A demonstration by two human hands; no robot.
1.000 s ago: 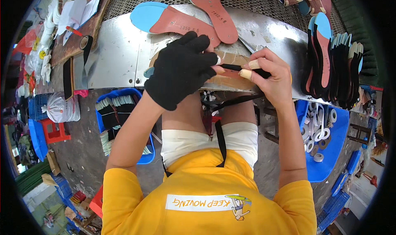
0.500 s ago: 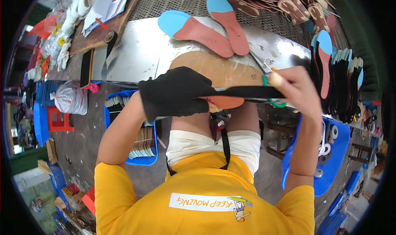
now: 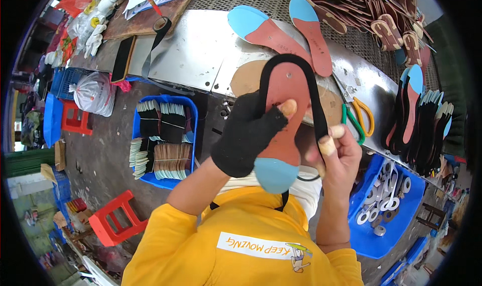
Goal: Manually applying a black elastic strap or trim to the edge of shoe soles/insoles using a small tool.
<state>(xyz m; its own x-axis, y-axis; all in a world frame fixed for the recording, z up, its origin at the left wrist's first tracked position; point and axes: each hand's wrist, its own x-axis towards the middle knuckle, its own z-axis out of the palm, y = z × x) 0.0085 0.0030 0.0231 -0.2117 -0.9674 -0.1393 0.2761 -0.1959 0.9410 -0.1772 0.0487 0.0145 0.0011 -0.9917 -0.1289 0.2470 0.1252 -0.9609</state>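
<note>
My left hand [image 3: 249, 135], in a black fingerless glove, grips a brown shoe insole [image 3: 287, 110] with a blue heel [image 3: 274, 174], held upright in front of my chest. A black strip [image 3: 316, 110] runs around the insole's toe edge. My right hand [image 3: 337, 154], with taped fingertips, presses that strip against the insole's right side. A thin black cord hangs below my right hand.
A metal bench [image 3: 201, 50] carries two more brown-and-blue insoles [image 3: 271, 32], green and yellow scissors [image 3: 357, 116] and a brown board [image 3: 246, 78]. Stacked insoles [image 3: 416, 110] stand at the right. Blue crates [image 3: 143, 178] hold bundled pieces and tape rolls [image 3: 386, 200]. A red stool [image 3: 118, 218] stands lower left.
The insole has been lifted off the brown board and turned upright, toe pointing away. The black strip now wraps around its toe, and both hands have moved closer to my chest.
</note>
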